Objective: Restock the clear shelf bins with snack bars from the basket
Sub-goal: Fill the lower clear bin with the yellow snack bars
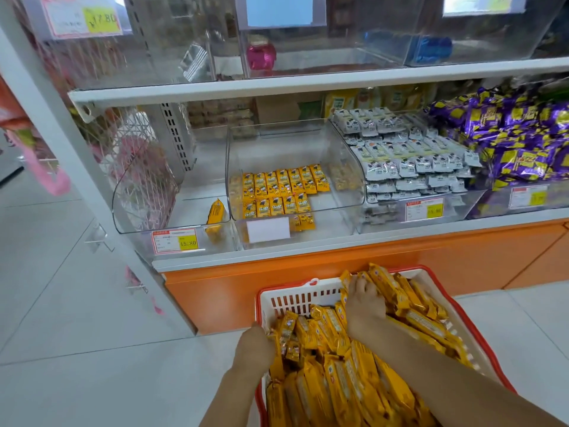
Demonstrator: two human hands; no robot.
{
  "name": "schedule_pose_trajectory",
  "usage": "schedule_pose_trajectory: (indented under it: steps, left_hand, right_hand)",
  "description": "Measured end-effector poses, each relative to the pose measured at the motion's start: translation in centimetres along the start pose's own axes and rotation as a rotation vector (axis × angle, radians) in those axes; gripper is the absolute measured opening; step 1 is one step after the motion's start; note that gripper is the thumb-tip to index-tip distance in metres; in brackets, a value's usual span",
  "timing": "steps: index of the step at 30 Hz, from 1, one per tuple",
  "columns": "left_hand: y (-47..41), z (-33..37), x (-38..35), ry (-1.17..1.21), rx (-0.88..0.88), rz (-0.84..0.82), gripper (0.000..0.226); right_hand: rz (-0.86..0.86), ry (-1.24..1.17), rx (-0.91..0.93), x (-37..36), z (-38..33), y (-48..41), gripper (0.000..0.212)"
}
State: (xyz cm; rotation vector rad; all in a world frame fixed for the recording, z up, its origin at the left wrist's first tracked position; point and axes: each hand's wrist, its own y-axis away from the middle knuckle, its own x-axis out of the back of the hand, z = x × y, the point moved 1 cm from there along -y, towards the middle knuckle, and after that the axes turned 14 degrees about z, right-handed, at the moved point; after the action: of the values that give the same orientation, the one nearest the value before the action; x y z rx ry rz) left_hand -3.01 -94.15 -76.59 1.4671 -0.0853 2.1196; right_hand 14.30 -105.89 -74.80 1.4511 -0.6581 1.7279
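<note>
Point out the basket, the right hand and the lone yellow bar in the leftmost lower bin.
basket (292, 298): head view, white slotted far wall.
right hand (365, 300): head view, back of hand, fingers curled into the snack bars (335, 383).
lone yellow bar (216, 211): head view, wrapper middle.

Both bare forearms reach forward and down from the lower edge of the view, the right one coming in long from the lower right, the left one shorter and nearer the middle. The right grip (365, 303) lies palm down, its fingers (360, 283) curled over a bunch of snack bars (400, 300). The left grip (257, 343) sits lower and nearer at the left rim of the basket (278, 287), knuckles bent inward, its fingertips hidden, so what it holds cannot be told.
</note>
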Motion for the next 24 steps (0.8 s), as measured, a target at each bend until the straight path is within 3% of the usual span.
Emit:
schedule_pose_trajectory:
  steps: [7,12,15,17,19,24]
  left_hand:
    - [0.6,0.2,-0.7,-0.021,-0.042,0.082,0.034]
    - [0.3,0.3,-0.3,-0.020,-0.031,0.055,0.030]
    - [0.4,0.7,0.2,0.031,-0.006,0.020,0.025]
    - [0.6,1.6,0.9,0.093,-0.025,0.030,0.027]
    - [0.6,2.9,1.6,0.229,-0.073,0.028,0.038]
    - [1.5,7.1,3.9,0.847,-0.072,-0.252,0.051]
  right_hand:
    - [-0.045,0.064,-0.021,-0.1,-1.4,-1.0,0.109]
    - [0.107,0.167,0.041,-0.9,-0.8,-1.4,0.090]
    - [0.130,0.074,0.035,-0.5,0.0,-1.6,0.074]
    - [0.046,-0.141,-0.001,0.7,0.7,-1.6,0.080]
    - [-0.056,-0.532,-0.069,2.7,1.9,-1.2,0.084]
    - [-0.445,-1.610,-0.179,6.7,5.6,2.2,0.097]
